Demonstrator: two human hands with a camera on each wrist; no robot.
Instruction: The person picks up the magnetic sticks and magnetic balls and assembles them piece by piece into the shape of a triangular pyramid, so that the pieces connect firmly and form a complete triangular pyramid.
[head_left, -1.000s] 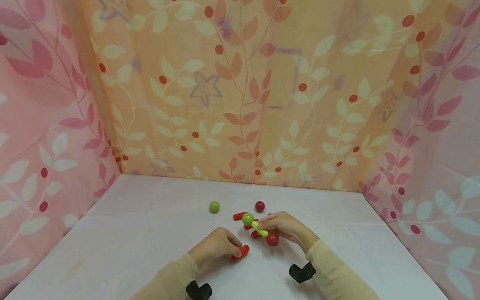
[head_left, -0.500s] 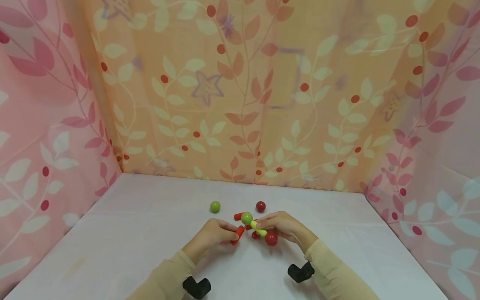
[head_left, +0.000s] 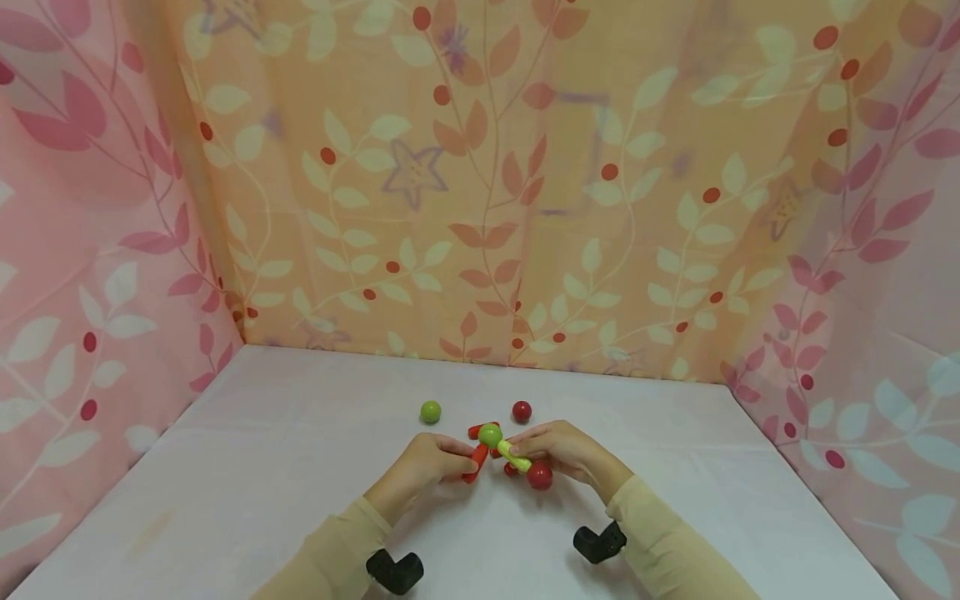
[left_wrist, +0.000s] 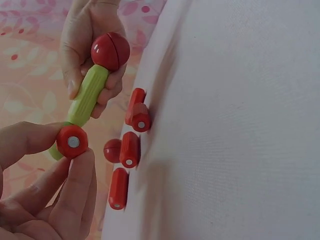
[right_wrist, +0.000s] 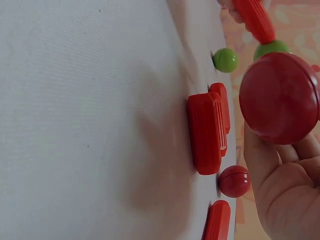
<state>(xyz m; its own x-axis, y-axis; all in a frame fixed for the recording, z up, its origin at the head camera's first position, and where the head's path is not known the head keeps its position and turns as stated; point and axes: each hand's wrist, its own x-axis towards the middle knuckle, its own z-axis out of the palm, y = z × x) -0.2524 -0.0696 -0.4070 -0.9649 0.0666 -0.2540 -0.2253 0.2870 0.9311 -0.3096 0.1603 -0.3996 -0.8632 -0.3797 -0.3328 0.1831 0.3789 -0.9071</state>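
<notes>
Raised just over the table, my right hand (head_left: 573, 454) holds a yellow-green magnetic rod (head_left: 515, 457) between thumb and fingers. A green ball (head_left: 490, 435) sits on the rod's far-left end and a red ball (head_left: 539, 475) on its near end. My left hand (head_left: 423, 462) pinches a red magnetic rod (head_left: 477, 467); in the left wrist view a silver disc shows in this rod's end (left_wrist: 73, 142). The red rod's upper end meets the green ball in the right wrist view. Whether it is firmly attached I cannot tell.
Behind the hands lie a loose green ball (head_left: 431, 412) and a loose red ball (head_left: 522, 411). Several red rods (left_wrist: 118, 189) lie on the white table (head_left: 262, 467) beneath and beyond the hands. Patterned cloth walls (head_left: 480, 208) stand at the back and sides.
My left hand has lifted the red rod off the table and brought it up and away from me to the green ball. My right hand's piece has shifted slightly left.
</notes>
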